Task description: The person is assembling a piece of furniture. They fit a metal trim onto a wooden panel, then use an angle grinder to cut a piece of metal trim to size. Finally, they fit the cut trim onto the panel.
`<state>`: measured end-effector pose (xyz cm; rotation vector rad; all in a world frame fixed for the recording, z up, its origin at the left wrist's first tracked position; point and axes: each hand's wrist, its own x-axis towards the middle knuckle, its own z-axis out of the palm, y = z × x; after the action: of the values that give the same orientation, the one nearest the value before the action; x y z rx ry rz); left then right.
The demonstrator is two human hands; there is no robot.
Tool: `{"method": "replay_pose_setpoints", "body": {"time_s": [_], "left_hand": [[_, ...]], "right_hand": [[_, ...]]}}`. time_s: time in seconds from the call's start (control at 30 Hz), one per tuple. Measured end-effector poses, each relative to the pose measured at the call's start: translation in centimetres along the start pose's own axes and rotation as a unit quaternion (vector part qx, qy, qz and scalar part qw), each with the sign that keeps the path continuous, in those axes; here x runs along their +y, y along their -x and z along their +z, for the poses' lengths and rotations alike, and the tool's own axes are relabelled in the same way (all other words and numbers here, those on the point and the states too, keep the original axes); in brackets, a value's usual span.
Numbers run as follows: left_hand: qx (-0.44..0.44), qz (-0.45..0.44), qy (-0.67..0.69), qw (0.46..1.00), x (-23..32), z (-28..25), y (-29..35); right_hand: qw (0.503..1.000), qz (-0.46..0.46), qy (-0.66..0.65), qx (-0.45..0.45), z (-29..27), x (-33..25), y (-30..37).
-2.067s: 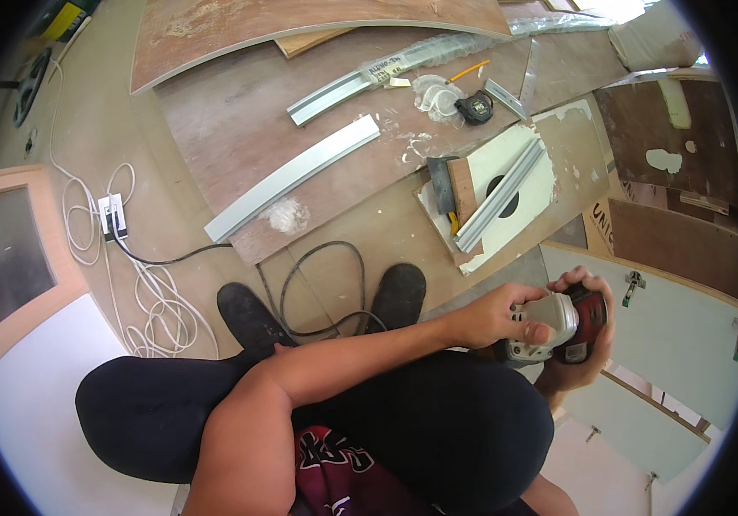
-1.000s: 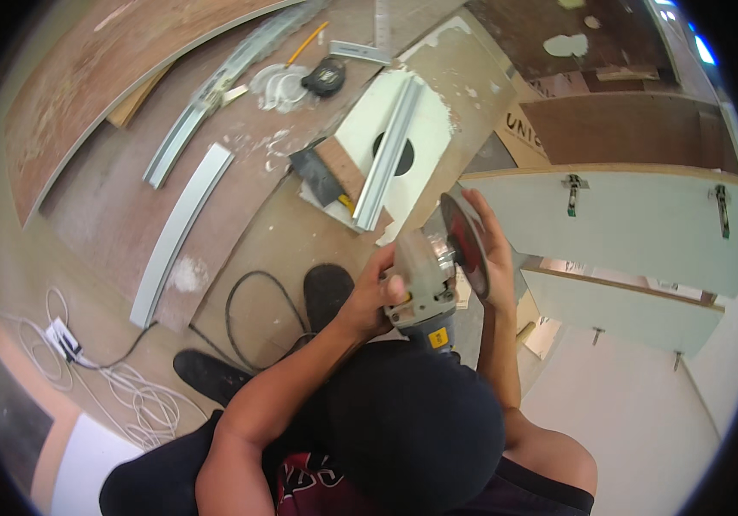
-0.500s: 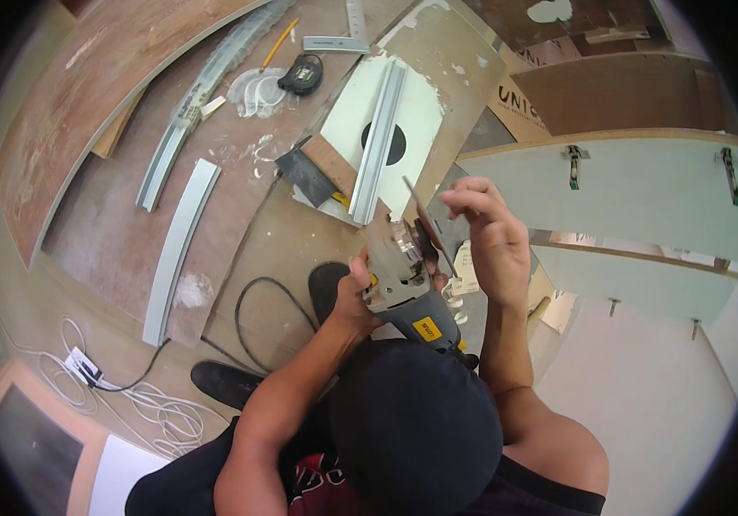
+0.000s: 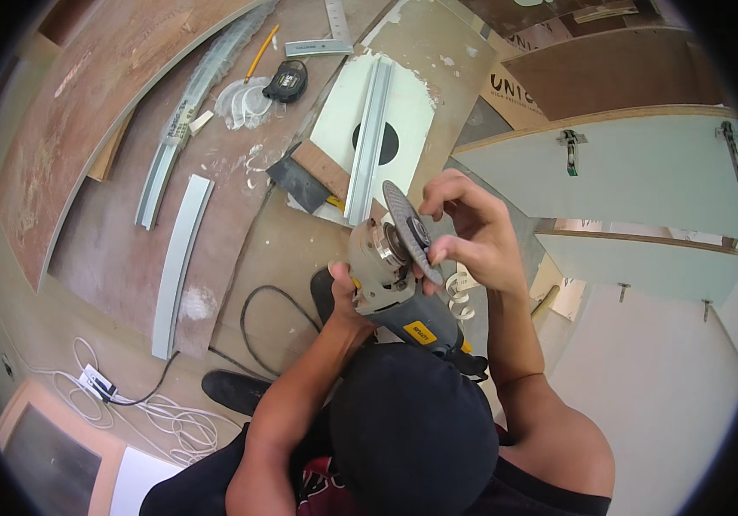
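Left hand (image 4: 345, 294) firmly holding a grinder (image 4: 407, 311), right hand (image 4: 480, 236) half-curled at its disc (image 4: 397, 209), cannot tell if pinching, metal strip (image 4: 181, 267) on a board (image 4: 115, 228) at left

Angle grinder (image 4: 425, 320) in left hand (image 4: 345, 294)

We find the left hand wrapped about the angle grinder's head. We note the right hand (image 4: 482, 234) beside the grey disc (image 4: 401, 215), fingers curled; we cannot confirm contact. Ahead, a silver rail (image 4: 370, 142) crosses a white board (image 4: 416, 96) and its black circle (image 4: 389, 146). On the brown panel (image 4: 128, 249) further left, we observe a black tape measure (image 4: 286, 82) near a yellow pencil (image 4: 262, 52).
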<state>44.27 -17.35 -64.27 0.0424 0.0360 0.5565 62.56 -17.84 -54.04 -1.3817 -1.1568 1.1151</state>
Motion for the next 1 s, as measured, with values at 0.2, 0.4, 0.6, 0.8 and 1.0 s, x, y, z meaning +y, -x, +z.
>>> {"method": "replay_pose_setpoints", "body": {"time_s": [0.2, 0.4, 0.6, 0.8, 1.0], "left_hand": [[-0.014, 0.028, 0.007, 0.999, -0.1, -0.6, -0.1], [-0.051, 0.045, 0.077, 0.995, -0.6, -0.3, -1.1], [-0.062, 0.036, 0.125, 0.99, -0.9, -2.5, -1.2], [0.008, 0.012, 0.209, 0.978, 0.0, -4.3, -1.0], [0.029, 0.036, 0.173, 0.984, 0.6, -6.9, -0.5]], "right_hand": [[0.995, 0.046, -0.081, 0.042, -1.3, 1.2, -0.5], [0.994, 0.031, -0.082, -0.06, -0.6, 1.3, -0.7], [0.966, 0.091, -0.227, 0.087, 0.4, 3.7, -0.5], [0.927, 0.228, -0.294, 0.049, 1.1, 6.7, -1.5], [0.914, 0.125, -0.341, 0.182, -0.8, 9.0, -2.9]]}}
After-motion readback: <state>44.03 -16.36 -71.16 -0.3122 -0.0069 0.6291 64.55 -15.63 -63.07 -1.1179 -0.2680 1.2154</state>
